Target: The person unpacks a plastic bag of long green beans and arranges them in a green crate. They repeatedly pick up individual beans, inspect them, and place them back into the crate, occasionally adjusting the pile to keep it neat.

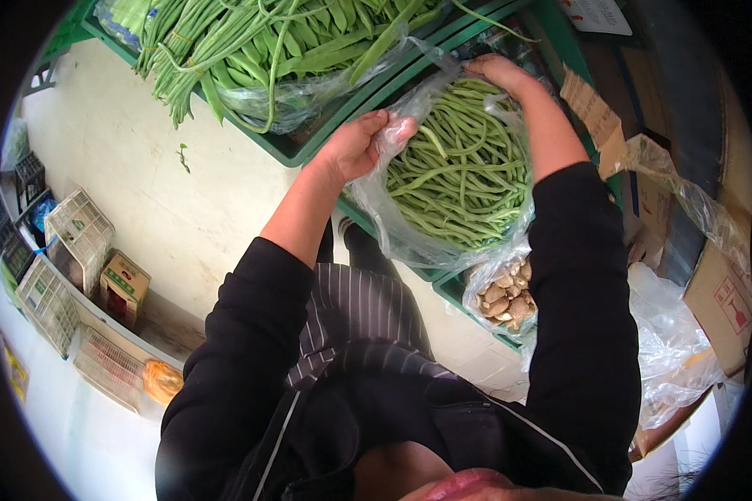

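A see-through plastic bag [378,206] full of long green beans [459,179] lies open in a green crate. Its left edge is bunched in my left hand [359,146], closed with the thumb pressed over the film. My right hand [499,73] reaches to the far side of the bag and is closed on its rim there; part of the fingers is hidden. The beans lie loose between both hands, and neither hand touches them. Nearer to me, mushrooms [510,294] sit in another plastic bag, partly covered by my right sleeve.
At the far left, a green crate [286,152] carries bundled long beans [175,50] and flat green pods [309,50]. Cardboard [595,125] and crumpled plastic [668,342] crowd the right. White baskets [79,238] and a small carton [124,288] stand at left.
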`<move>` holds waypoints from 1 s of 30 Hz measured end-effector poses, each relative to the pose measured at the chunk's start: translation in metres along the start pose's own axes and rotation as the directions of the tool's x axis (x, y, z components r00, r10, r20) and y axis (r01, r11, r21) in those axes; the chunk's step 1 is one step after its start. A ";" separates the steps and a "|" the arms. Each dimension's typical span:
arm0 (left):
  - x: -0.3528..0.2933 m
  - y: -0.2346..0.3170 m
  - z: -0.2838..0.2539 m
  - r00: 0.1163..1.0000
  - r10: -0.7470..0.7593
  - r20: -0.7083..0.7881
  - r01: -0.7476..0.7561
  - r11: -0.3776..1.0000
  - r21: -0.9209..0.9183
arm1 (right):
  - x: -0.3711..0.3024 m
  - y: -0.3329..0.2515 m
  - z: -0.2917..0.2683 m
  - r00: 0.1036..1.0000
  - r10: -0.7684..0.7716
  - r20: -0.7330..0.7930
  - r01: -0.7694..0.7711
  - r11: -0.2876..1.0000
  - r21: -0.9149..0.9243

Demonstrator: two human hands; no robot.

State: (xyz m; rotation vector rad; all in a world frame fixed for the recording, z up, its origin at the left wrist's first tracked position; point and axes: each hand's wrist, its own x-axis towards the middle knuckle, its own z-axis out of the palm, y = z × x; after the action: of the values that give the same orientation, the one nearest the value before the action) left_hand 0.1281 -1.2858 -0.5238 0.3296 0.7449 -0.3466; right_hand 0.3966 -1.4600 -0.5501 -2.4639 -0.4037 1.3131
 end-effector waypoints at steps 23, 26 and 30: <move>-0.045 -0.073 -0.037 0.759 0.649 0.048 0.179 -0.278 0.944 | -0.249 0.084 0.057 0.663 -0.323 -0.676 0.080 0.928 -0.365; -0.038 -0.067 -0.037 0.820 0.540 -0.190 0.287 -0.100 0.953 | -0.281 0.095 0.113 0.771 0.088 -0.631 -0.283 0.935 -0.215; -0.026 -0.045 -0.040 0.861 0.388 -0.329 0.362 -0.013 0.932 | -0.270 0.145 0.126 0.714 0.357 -0.603 -0.242 0.933 0.266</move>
State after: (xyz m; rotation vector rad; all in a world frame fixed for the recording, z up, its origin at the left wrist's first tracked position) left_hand 0.0675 -1.3047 -0.5411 2.0280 0.8978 -0.8022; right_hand 0.1602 -1.6794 -0.4732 -2.6967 0.2892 0.4678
